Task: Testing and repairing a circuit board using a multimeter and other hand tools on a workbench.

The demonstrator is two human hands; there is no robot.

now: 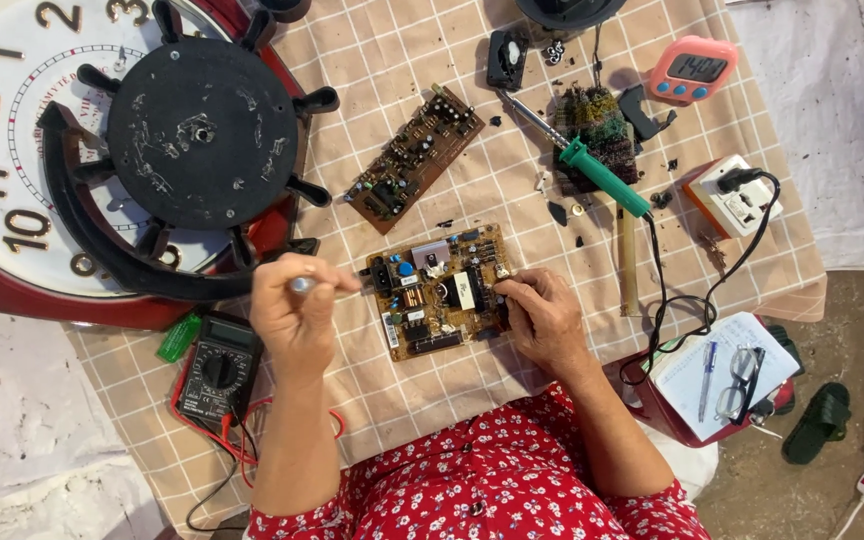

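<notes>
Now both hands: L (294,312) w/ metal tool (304,285), R (542,318) on circuit board (439,290).

On your left lies a large wall clock (2,150) bearing a black round plate (202,135). A second circuit board (414,158) lies at centre. A green-handled soldering iron (592,165), pink timer (694,68) and white socket (737,195) lie right. A multimeter (217,368) sits near you.

Soft, even daylight falls on my checked tablecloth (392,60); shadows are faint, focus sharp, perhaps slight wide-angle bending at the edges.
</notes>
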